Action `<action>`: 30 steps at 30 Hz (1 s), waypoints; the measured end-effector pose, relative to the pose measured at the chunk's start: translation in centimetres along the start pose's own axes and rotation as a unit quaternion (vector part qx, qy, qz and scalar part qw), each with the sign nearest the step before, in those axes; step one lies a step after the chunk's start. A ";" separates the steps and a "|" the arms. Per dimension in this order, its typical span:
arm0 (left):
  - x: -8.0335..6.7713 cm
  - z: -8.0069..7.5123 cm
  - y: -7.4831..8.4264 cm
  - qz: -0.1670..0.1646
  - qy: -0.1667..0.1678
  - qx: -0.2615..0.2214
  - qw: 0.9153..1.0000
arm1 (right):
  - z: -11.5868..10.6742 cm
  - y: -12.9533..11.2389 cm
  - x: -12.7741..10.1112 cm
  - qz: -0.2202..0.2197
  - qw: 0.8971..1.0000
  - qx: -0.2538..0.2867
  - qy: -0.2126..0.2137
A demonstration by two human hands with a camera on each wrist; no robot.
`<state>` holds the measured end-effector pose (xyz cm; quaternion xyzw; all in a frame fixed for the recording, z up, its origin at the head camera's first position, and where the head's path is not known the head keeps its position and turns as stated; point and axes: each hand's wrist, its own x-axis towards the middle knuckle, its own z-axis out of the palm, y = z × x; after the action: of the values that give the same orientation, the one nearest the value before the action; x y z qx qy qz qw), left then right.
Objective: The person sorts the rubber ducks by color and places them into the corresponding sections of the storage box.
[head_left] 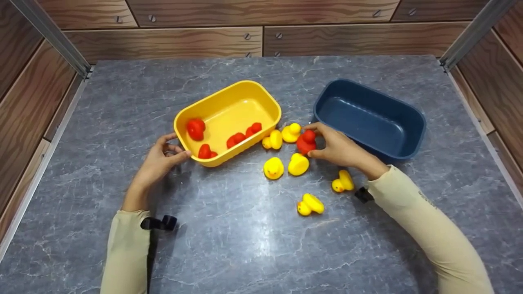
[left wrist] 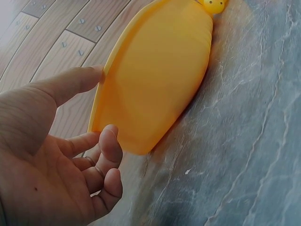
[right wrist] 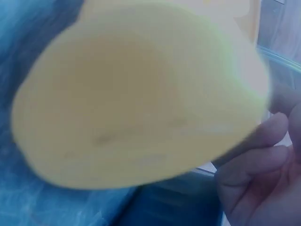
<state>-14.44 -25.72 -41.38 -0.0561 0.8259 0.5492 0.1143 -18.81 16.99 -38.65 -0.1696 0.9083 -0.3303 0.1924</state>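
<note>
At the middle of the worktop (head_left: 261,245), right of the yellow tub (head_left: 243,108), a red duck (head_left: 307,143) sits in the right hand (head_left: 342,148), its grip narrow, with thumb and fingertips pinching the toy; whether it clears the surface I cannot tell. From the red duck, with 12 at the far edge, the yellow tub lies toward 10 o'clock and a navy tub (head_left: 369,118) between 2 and 3. Six yellow ducks surround it: one (head_left: 290,134) just beside it at 10 o'clock, another (head_left: 276,139) at 9 near the yellow tub's wall, others at 8 (head_left: 273,168), 7 (head_left: 298,164), 6 (head_left: 313,204) and between 4 and 5 (head_left: 346,180).

Inside the yellow tub lie four red pieces, at about 9 (head_left: 196,129), 7 (head_left: 204,151), 5 (head_left: 235,140) and 4 o'clock (head_left: 254,129). At its 8 o'clock end, the left hand (head_left: 157,165) keeps a wide grip, thumb and a finger touching the tub, the remaining fingers loosely bent, as the left wrist view shows. In the right wrist view, a blurred yellow shape (right wrist: 136,103) covers much of the scene. Beige sleeves (head_left: 126,249) cover both forearms; wood-grain panels (head_left: 261,14) stand at 12.
</note>
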 end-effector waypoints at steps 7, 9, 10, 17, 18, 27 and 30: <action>0.0 -0.1 -0.2 0.010 0.003 0.015 1.000 | -0.4 -1.6 -0.8 -0.026 0.999 0.041 0.018; 0.0 0.0 -0.2 0.014 0.004 0.017 1.000 | -0.5 -2.1 -1.1 -0.033 0.998 0.053 0.020; 0.0 0.0 -0.2 0.017 0.004 0.018 1.000 | -0.6 -2.4 -1.1 -0.036 0.997 0.059 0.021; 0.1 0.0 -0.2 0.018 0.004 0.019 1.000 | -0.7 -3.7 -1.1 -0.046 0.994 0.093 0.025; 0.1 0.0 -0.2 0.017 0.003 0.018 1.000 | -0.7 -3.9 -1.0 -0.048 0.994 0.094 0.025; -0.1 0.0 -0.1 0.011 0.004 0.008 1.000 | 0.3 -6.3 0.5 -0.074 0.987 0.139 0.021; 0.0 0.0 0.0 0.011 0.002 0.004 1.000 | 0.7 -7.2 1.1 -0.087 0.984 0.151 0.030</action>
<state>-14.43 -25.70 -41.39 -0.0475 0.8289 0.5469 0.1073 -18.15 10.96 -34.57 -0.2072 0.8352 -0.4839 0.1594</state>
